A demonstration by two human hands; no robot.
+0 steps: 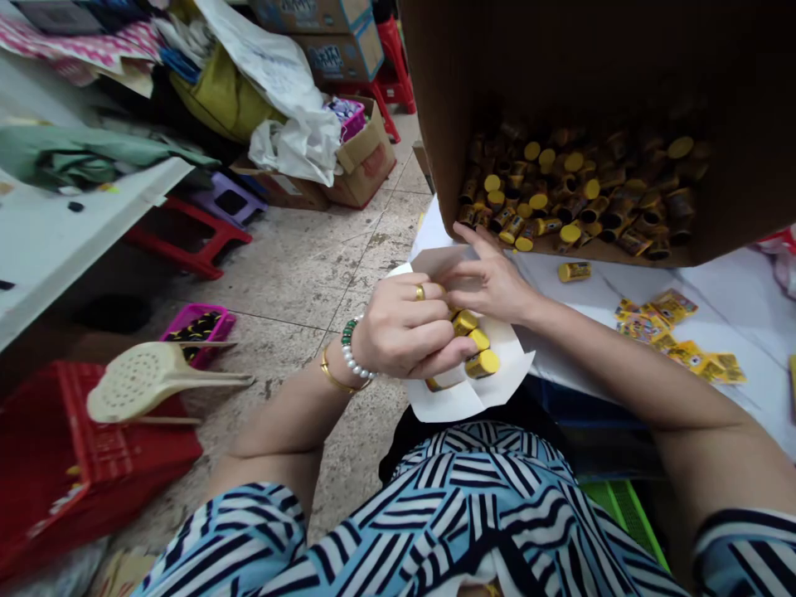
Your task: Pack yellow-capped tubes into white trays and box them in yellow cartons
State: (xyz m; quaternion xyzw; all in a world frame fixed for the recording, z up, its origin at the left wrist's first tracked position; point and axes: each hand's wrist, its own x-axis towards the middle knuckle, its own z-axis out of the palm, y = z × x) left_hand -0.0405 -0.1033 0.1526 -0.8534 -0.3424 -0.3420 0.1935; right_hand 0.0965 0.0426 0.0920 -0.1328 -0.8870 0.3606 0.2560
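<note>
My left hand [404, 336], with a gold ring and beaded bracelets, is curled over a small yellow-capped canister [465, 323]. Its body is partly hidden by my fingers. Several similar canisters [482, 363] lie on a white paper sheet [451, 402] on my lap. My right hand [488, 282] rests on the sheet's upper edge, fingers spread, close to my left hand. Beyond it, a tilted cardboard box [435, 99] holds many canisters [578, 195]. One loose canister [574, 271] lies on the white table [597, 307], near a scatter of yellow printed sachets [659, 332].
On the floor to my left stand a red crate [80, 464] under a perforated beige plastic utensil [149, 381], a pink basket [199, 332] and a red stool [186, 236]. Cardboard boxes [364, 157] and white plastic bags [295, 145] are piled farther ahead.
</note>
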